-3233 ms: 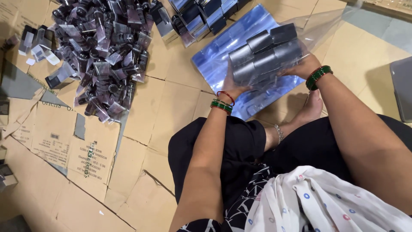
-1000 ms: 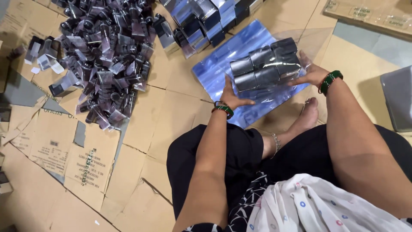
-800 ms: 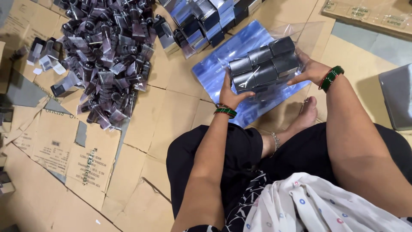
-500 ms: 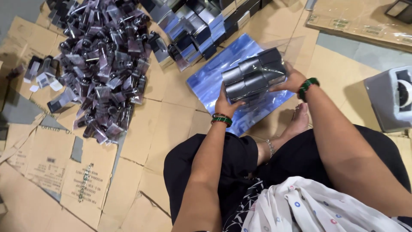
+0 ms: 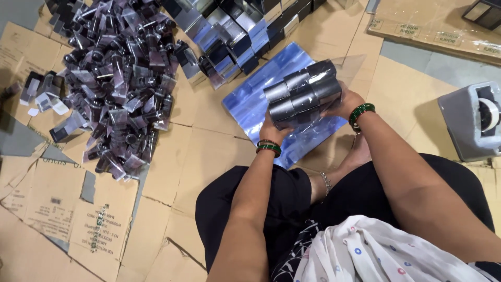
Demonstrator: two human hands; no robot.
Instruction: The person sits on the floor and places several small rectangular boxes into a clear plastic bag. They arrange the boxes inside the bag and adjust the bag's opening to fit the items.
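The person is wearing green bangles on the left hand's (image 5: 272, 130) wrist and the right hand's (image 5: 345, 102) wrist, arms bare, black clothing over the legs, a white scarf (image 5: 381, 256) dotted blue and red, and a thin anklet (image 5: 326, 183).

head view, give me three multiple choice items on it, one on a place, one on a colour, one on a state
1. Where is the tape dispenser?
A. far right, on the floor
B. on the person's lap
C. on the loose pile

2. What colour are the bangles on the right wrist?
A. red
B. green
C. white

3. How is the bundle of dark boxes held?
A. by one hand
B. lying untouched
C. between both hands

Answers: 1 A, it stands at the right edge. 2 B, they show green. 3 C, the left hand and right hand grip either side.
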